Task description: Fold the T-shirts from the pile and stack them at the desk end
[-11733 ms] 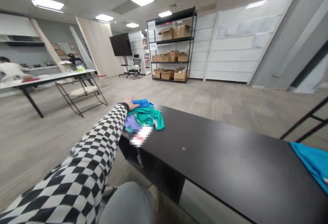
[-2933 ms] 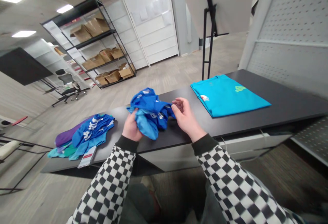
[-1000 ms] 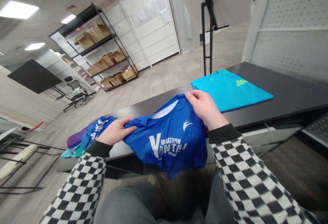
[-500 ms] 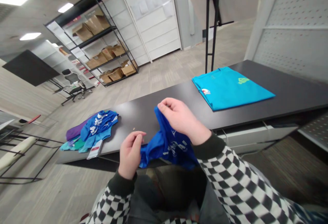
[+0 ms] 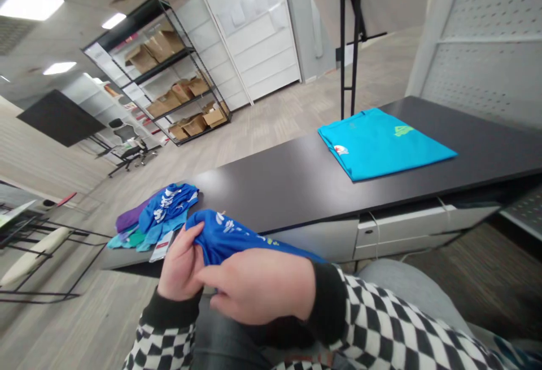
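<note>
At the near edge of the black table [image 5: 271, 183], left of centre, a blue shirt [image 5: 241, 239] is bunched in the left hand [image 5: 181, 268], whose fingers are clamped on its left end; the right hand [image 5: 265, 285] crosses in front, its fingertips too hidden to tell whether they pinch cloth. A garment pile [image 5: 154, 218] lies at the left, a folded turquoise shirt [image 5: 383, 145] at the right.

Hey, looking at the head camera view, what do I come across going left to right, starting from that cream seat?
Cream seat, crumpled clothes pile, blue garment, folded turquoise shirt, perforated white panel.
</note>
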The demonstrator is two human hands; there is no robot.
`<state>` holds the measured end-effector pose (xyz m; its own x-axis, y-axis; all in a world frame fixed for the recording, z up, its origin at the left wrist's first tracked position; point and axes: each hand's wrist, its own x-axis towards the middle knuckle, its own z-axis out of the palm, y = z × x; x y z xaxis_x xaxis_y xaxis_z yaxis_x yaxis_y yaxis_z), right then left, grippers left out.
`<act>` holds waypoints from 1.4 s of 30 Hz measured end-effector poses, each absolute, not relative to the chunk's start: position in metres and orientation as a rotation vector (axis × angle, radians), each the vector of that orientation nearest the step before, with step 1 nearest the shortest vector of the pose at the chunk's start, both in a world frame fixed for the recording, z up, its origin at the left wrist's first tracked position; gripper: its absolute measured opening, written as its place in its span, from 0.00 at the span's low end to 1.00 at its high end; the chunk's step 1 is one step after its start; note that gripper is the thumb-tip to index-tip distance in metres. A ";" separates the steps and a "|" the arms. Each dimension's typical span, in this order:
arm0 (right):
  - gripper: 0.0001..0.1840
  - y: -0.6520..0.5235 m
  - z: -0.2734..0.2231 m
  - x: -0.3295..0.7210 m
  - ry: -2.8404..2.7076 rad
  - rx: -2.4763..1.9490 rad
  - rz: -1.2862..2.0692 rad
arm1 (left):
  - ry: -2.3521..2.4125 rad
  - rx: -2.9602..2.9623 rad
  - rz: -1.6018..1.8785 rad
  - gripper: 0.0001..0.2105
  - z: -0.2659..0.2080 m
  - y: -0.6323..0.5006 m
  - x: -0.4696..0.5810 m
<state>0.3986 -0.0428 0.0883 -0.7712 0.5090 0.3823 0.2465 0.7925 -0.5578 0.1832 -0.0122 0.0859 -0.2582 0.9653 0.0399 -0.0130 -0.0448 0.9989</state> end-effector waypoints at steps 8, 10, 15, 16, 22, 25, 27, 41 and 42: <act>0.30 0.007 0.090 0.441 -1.803 -0.657 1.020 | 1.156 1.150 1.205 0.17 0.119 -0.032 0.197; 0.38 0.017 0.074 0.438 -1.862 -0.493 1.144 | 1.092 1.164 1.164 0.17 0.124 -0.034 0.209; 0.22 0.027 0.056 0.435 -2.061 -0.207 1.507 | 0.939 1.277 0.967 0.17 0.149 -0.026 0.233; 0.21 0.028 0.057 0.438 -2.039 -0.246 1.556 | 0.933 1.315 0.953 0.16 0.156 -0.022 0.234; 0.20 0.031 0.072 0.492 -1.794 -0.708 1.541 | 1.116 1.656 1.033 0.08 0.197 -0.009 0.195; 0.19 0.018 0.082 0.524 -1.779 -0.933 1.335 | 1.133 1.880 0.922 0.12 0.200 -0.022 0.176; 0.19 0.006 0.090 0.535 -1.777 -0.973 1.288 | 1.118 2.027 0.855 0.15 0.195 -0.031 0.169; 0.15 -0.019 0.185 0.549 -2.066 -1.487 0.207 | 1.272 2.254 1.039 0.03 0.201 0.009 0.117; 0.18 -0.017 0.187 0.552 -2.025 -1.541 0.207 | 1.294 2.109 1.115 0.02 0.204 0.012 0.116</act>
